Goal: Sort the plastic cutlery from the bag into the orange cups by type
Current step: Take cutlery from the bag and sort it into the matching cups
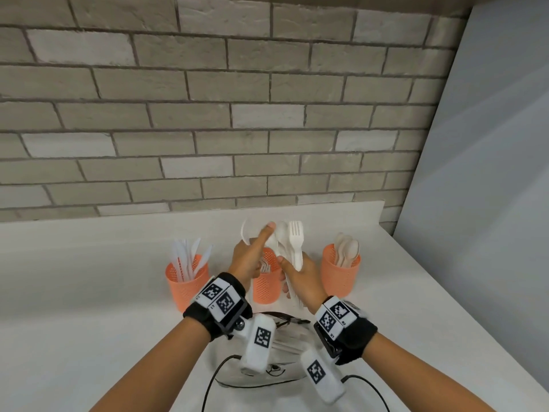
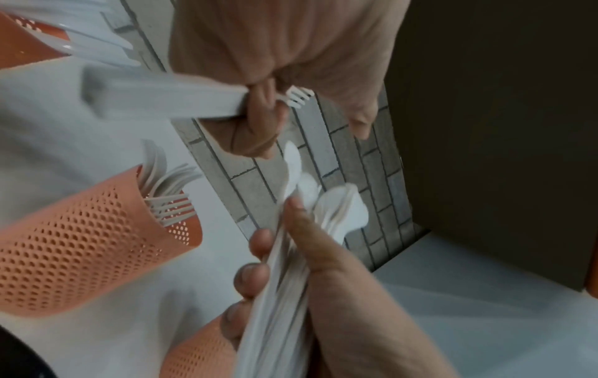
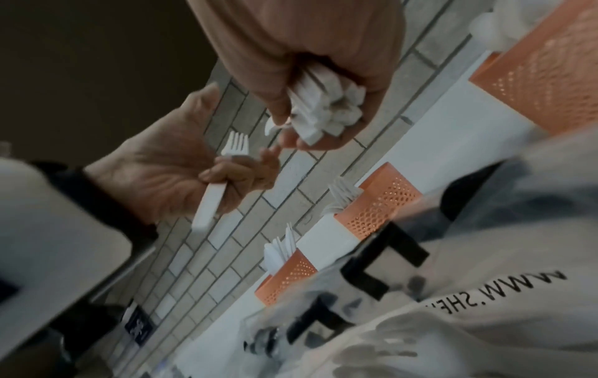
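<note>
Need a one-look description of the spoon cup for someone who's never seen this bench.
On the white counter below the brick wall, three orange mesh cups stand in a row. Take the rightmost cup. It alone holds rounded beige spoons; the left cup holds white knives and the middle cup holds forks.

I count three orange cups: the left cup [image 1: 185,285] with knives, the middle cup [image 1: 266,288] with forks, the right cup [image 1: 341,276] with spoons. One plastic bag [image 1: 267,373] lies near me. I see two hands, my left hand [image 1: 248,258] and right hand [image 1: 303,278]. The white cutlery in the cups and in my grip overlaps too much to count.
</note>
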{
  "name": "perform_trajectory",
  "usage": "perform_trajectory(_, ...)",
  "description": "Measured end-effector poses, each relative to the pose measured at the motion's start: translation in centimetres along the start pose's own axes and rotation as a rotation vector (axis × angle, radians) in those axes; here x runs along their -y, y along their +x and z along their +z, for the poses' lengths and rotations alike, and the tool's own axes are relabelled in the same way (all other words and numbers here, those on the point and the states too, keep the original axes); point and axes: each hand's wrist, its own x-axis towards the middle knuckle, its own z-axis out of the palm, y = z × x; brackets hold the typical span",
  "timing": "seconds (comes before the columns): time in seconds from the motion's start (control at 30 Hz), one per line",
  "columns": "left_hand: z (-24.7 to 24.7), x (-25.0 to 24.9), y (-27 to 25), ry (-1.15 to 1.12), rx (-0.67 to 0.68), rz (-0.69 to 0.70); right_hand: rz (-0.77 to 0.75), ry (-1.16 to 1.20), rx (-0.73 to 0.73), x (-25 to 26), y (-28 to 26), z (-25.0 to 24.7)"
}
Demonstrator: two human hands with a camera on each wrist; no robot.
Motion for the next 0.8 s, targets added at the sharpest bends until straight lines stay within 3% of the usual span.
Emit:
perform_trajectory(0.13,1.1,0.3,0.1,0.050,-0.011,0.051,-0.086,-0.332,-0.038,-0.3,-0.2,0.7)
perform_trajectory(0.23,1.7,0.6,0.4,-0.029,-0.060,0.016,-0.181,-0.628,-0.031,-0.1,-0.2,0.8)
perform_trajectory(0.4,1.6,0.7,1.6,-0.118,-0.081,-0.093,-0.254,-0.776,0.057,0.8,-1.0,0.5)
perform_trajectory(0.5,1.3,0.9,1.7,-0.118,-0.047,-0.089,-0.148,-0.654,0.149,1.2,-0.6,0.0)
perform_trajectory(0.67,1.4,1.1,1.9,-0.080,0.001,-0.040,0.184,-0.053,0.261,2.1,0.1,-0.6)
perform_trajectory(0.8,1.4,0.6,1.6,-0.028,0.046,0.006,0.216,0.062,0.412,2.5,0.2,-1.0)
